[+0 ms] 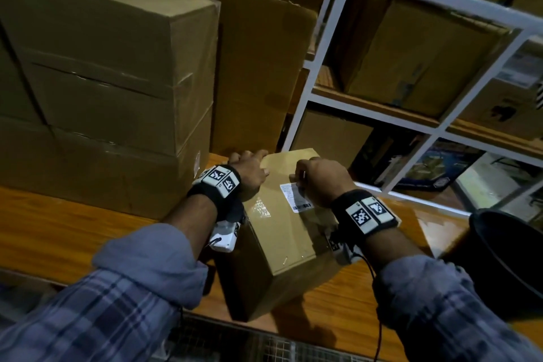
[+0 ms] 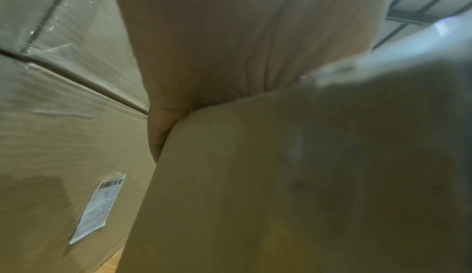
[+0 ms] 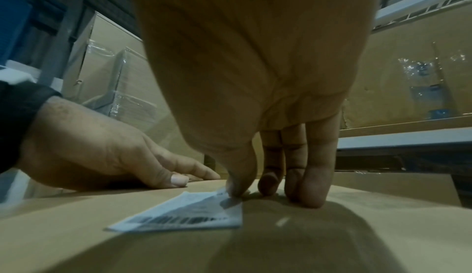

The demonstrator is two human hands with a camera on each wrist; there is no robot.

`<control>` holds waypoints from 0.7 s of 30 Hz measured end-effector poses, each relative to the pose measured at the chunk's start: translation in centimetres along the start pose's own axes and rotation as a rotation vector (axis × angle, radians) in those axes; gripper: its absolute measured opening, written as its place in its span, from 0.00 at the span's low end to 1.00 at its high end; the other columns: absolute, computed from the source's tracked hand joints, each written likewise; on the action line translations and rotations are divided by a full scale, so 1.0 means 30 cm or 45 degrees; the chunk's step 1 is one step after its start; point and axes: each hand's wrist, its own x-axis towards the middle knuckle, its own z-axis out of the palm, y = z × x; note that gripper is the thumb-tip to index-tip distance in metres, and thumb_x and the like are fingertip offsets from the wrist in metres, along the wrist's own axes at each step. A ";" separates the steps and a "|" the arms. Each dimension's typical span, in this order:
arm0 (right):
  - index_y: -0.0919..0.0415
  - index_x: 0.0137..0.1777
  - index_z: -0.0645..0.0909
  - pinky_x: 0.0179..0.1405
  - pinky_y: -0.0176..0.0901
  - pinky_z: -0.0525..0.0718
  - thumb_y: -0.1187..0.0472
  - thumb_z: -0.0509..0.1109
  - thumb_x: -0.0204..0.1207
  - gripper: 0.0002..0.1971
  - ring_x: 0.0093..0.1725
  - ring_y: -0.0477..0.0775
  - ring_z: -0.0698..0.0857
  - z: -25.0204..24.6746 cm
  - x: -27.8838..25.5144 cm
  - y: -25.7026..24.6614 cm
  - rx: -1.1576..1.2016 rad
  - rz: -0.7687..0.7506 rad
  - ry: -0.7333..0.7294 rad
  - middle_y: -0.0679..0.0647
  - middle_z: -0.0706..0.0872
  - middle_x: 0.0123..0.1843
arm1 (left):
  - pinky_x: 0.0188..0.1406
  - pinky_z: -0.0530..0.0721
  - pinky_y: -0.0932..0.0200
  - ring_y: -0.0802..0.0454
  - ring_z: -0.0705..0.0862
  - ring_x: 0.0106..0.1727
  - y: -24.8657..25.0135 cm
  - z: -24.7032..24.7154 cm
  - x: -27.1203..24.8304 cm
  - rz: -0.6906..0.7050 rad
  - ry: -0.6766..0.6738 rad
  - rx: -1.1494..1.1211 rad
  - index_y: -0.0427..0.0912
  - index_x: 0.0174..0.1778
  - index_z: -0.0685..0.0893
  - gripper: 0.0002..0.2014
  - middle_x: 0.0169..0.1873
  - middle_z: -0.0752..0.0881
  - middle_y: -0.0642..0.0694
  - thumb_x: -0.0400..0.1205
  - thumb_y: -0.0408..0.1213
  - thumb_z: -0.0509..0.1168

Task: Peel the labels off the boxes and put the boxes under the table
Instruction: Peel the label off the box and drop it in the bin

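A small brown cardboard box (image 1: 282, 244) stands on the wooden table (image 1: 58, 232) in front of me. A white barcode label (image 1: 293, 198) is stuck on its top. My left hand (image 1: 252, 167) lies on the box's far left corner, thumb and fingers fairly straight on the cardboard (image 3: 107, 156). The left wrist view shows only its palm (image 2: 242, 45) against the box edge (image 2: 255, 196). My right hand (image 1: 298, 178) is at the label's far right corner. Its thumb and forefinger pinch that slightly lifted corner (image 3: 237, 191); the other fingertips (image 3: 306, 196) rest on the box. The rest of the label (image 3: 184, 214) lies flat.
A stack of large taped cardboard boxes (image 1: 111, 82) stands on the table at the left, one with its own label (image 2: 98, 206). A white shelf rack (image 1: 323, 67) full of boxes stands behind. A black bin (image 1: 505, 258) sits at the right table edge.
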 end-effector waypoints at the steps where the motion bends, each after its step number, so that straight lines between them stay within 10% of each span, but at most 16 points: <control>1: 0.50 0.59 0.83 0.47 0.51 0.90 0.55 0.71 0.84 0.07 0.47 0.55 0.86 -0.001 -0.003 -0.002 -0.011 -0.009 0.009 0.52 0.87 0.50 | 0.83 0.59 0.34 0.32 0.59 0.85 -0.002 0.000 0.001 0.002 0.000 -0.001 0.59 0.90 0.53 0.30 0.87 0.62 0.40 0.93 0.51 0.56; 21: 0.49 0.60 0.82 0.49 0.51 0.90 0.54 0.71 0.85 0.07 0.48 0.54 0.86 -0.001 -0.037 -0.002 0.044 0.011 0.044 0.51 0.87 0.51 | 0.83 0.59 0.34 0.31 0.58 0.86 0.010 0.000 -0.021 -0.013 0.014 0.020 0.59 0.91 0.54 0.29 0.87 0.62 0.40 0.93 0.50 0.55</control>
